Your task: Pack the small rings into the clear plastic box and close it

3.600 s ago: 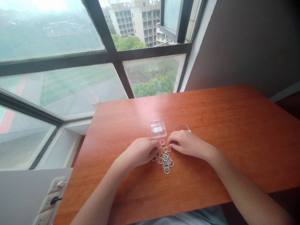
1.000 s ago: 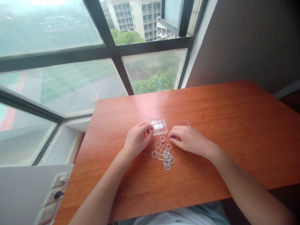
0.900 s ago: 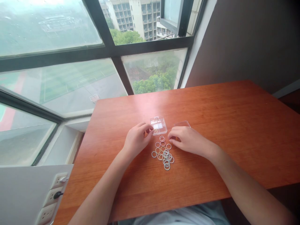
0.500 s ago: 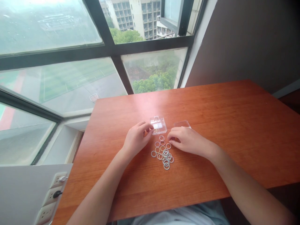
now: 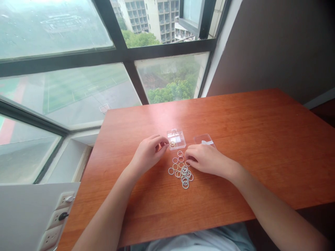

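My left hand (image 5: 150, 151) is at the left edge of a small clear plastic box (image 5: 180, 145), thumb and index tips together. No ring shows in its fingers. Small pale yellowish rings (image 5: 172, 144) lie in the box's near-left corner, right by those fingertips. My right hand (image 5: 206, 157) is closed at the right side of a group of loose rings, its thumb and fingertips on a pale ring (image 5: 187, 163) that they partly cover. Between the hands, several pink, yellowish and pale blue-green rings (image 5: 185, 185) lie on the table, many overlapping.
A clear plastic lid (image 5: 202, 138) with a white strip lies behind my right hand. The brown wooden table (image 5: 248, 132) meets windows (image 5: 172, 76) at the back and a grey wall at the right. Sockets with plugs (image 5: 62, 216) are at the lower left.
My left hand has drawn back slightly to the left, leaving a ring in the box. My right hand has moved a little left and down onto the ring at the group's right side.
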`<action>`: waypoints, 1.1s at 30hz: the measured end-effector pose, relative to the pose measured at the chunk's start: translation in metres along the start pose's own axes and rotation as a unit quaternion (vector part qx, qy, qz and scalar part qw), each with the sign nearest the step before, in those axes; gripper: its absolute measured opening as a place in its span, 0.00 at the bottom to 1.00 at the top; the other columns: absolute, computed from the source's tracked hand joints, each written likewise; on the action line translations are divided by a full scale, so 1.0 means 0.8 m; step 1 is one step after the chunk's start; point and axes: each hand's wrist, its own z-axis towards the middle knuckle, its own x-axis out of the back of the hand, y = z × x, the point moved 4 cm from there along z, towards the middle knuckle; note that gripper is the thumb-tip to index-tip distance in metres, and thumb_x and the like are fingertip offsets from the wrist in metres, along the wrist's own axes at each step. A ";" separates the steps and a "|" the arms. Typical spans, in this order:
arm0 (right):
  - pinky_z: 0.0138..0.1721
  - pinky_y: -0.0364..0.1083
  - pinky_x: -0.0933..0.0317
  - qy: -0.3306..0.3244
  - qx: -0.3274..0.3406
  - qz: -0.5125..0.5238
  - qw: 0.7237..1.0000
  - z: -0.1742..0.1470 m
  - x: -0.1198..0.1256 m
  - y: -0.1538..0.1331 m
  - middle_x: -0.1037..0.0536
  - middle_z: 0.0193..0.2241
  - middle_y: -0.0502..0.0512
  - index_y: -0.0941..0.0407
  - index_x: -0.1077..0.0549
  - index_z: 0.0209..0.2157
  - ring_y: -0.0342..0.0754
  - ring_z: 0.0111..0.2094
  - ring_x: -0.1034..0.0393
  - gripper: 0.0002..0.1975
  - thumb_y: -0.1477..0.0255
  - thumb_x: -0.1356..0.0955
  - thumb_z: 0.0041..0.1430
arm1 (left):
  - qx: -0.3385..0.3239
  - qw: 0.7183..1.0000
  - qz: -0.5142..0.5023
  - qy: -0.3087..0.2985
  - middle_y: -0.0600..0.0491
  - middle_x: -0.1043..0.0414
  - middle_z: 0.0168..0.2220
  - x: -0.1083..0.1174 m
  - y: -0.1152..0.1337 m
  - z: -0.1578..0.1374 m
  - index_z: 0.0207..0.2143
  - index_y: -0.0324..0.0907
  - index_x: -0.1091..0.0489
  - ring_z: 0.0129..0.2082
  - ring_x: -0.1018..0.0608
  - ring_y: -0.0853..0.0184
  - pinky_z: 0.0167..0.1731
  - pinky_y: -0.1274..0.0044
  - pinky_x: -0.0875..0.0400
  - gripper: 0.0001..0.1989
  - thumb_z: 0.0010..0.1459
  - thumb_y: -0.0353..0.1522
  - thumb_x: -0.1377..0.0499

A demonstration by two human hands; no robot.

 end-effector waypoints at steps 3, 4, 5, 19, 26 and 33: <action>0.33 0.44 0.45 -0.006 0.000 0.007 1.000 0.001 0.000 0.000 0.21 0.33 0.52 0.56 0.25 0.30 0.45 0.34 0.29 0.06 0.77 0.34 0.58 | -0.009 0.998 -0.004 -0.054 0.56 0.29 0.28 0.003 0.002 -0.004 0.35 0.42 0.28 0.25 0.31 0.74 0.27 0.81 0.38 0.06 0.60 0.29 0.45; 0.33 0.43 0.45 -0.007 -0.001 0.010 1.000 0.001 0.000 0.000 0.21 0.33 0.52 0.56 0.26 0.30 0.45 0.34 0.30 0.06 0.77 0.34 0.58 | -0.012 0.997 -0.004 -0.076 0.56 0.28 0.28 0.002 0.002 -0.005 0.35 0.43 0.27 0.25 0.31 0.73 0.27 0.81 0.38 0.07 0.60 0.28 0.45; 0.33 0.43 0.45 -0.007 -0.002 0.012 1.000 0.001 0.000 0.000 0.21 0.32 0.52 0.56 0.26 0.30 0.45 0.34 0.30 0.06 0.77 0.34 0.58 | -0.014 0.995 -0.002 -0.096 0.57 0.28 0.27 0.001 0.002 -0.007 0.35 0.43 0.27 0.24 0.31 0.73 0.26 0.81 0.39 0.07 0.59 0.28 0.45; 0.32 0.43 0.47 0.032 -0.033 0.021 0.999 0.002 0.004 0.012 0.22 0.31 0.51 0.55 0.26 0.29 0.45 0.33 0.31 0.06 0.76 0.34 0.58 | -0.048 0.965 -0.007 -0.260 0.58 0.31 0.28 -0.010 0.024 -0.019 0.30 0.44 0.27 0.25 0.33 0.74 0.24 0.82 0.44 0.04 0.50 0.27 0.38; 0.31 0.41 0.45 -0.049 0.069 0.124 0.989 -0.004 0.005 -0.010 0.23 0.30 0.49 0.56 0.25 0.33 0.42 0.30 0.32 0.06 0.79 0.33 0.54 | -0.055 0.967 -0.010 -0.247 0.58 0.29 0.28 -0.017 0.024 -0.020 0.30 0.43 0.28 0.26 0.32 0.74 0.25 0.82 0.44 0.04 0.51 0.26 0.40; 0.32 0.41 0.43 -0.068 0.083 0.110 0.988 -0.003 0.001 -0.013 0.24 0.29 0.50 0.57 0.26 0.28 0.43 0.30 0.32 0.06 0.80 0.34 0.53 | -0.050 0.974 0.001 -0.222 0.57 0.25 0.30 -0.021 0.016 -0.018 0.32 0.44 0.27 0.28 0.28 0.72 0.28 0.82 0.42 0.08 0.56 0.25 0.45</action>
